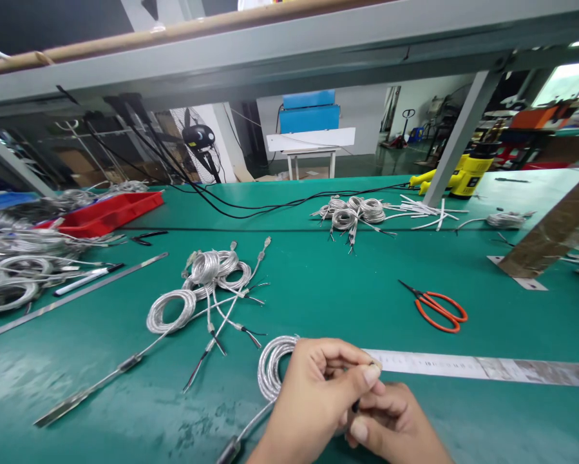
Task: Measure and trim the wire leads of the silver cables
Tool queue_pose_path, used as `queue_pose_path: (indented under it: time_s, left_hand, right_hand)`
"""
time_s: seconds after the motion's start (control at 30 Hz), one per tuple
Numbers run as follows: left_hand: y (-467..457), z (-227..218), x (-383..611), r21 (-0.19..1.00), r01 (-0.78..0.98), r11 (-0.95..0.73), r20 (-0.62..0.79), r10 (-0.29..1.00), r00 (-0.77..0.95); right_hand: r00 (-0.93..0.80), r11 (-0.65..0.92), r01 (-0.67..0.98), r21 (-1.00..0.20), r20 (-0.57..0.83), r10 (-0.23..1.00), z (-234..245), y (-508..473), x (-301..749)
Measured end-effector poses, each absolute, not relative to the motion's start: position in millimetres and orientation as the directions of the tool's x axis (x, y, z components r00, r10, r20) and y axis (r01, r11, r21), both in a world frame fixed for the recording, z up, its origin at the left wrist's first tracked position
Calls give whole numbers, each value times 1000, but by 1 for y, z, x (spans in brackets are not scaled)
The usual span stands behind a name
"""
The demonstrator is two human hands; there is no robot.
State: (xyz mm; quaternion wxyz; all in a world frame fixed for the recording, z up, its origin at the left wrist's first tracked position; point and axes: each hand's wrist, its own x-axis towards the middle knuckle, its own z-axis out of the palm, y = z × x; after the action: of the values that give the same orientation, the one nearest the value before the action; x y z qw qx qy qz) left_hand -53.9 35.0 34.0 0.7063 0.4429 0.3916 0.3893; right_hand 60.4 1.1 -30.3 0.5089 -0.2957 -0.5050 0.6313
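Observation:
My left hand (318, 393) and my right hand (395, 425) meet at the near edge of the green table (318, 290). Both pinch the thin dark end of a silver braided cable. That cable's coil (271, 367) lies just left of my left hand, and its metal probe end (228, 450) trails toward the bottom edge. A long steel ruler (487, 367) lies flat just beyond my hands. Several more coiled cables (207, 283) rest to the upper left of my hands.
Orange-handled scissors (438, 309) lie to the right. Another cable bundle (351, 216) and white sleeving pieces (424, 209) sit farther back. A red tray (105, 212) and a heap of cables (13, 264) fill the left. A yellow heat gun (463, 175) stands by a frame post.

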Motion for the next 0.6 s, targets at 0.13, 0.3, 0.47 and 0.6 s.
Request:
queue_pose_path:
  time_s: [0.13,0.3,0.47,0.6]
  left_hand:
    - [39,29,-57,946,-98,309,-241,873,425]
    - [40,28,-59,952,-75,298,-221,834,505]
    - [42,24,-59,957,-97,274,-190,842,505]
    - [44,20,-58,973,-69,221,-172,888,427]
  right_hand:
    - [-299,45,-266,-963,126,946,-36,4,64]
    - [-179,22,-201,-979,59,982,-39,7,72]
    - [-144,-4,-162,-987,19,989,-37,7,76]
    - [-132,45,-158,-986,67,989,-35,9,77]
